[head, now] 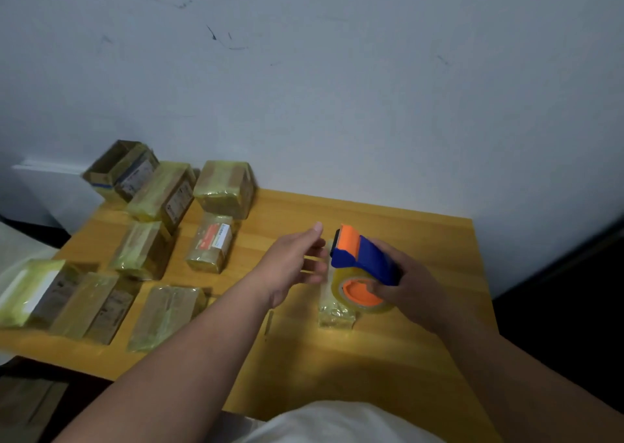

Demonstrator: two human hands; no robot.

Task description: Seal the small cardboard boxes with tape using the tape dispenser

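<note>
Right hand [410, 285] grips the dispenser [363, 267] over a box [336, 314], feeding tape; left hand [295, 265], fingers loosely spread at nine o'clock, apparently steadies it.

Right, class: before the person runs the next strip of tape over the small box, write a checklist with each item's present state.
1. Blue and orange tape dispenser gripped by right hand: ok.
2. Small tape-wrapped cardboard box under dispenser, on yellow wooden table: ok.
3. Left hand steadying box: not ok, open beside it.
4. Tape end stuck to box: cannot tell.
5. Finished wrapped boxes set apart, left: ok.
</note>
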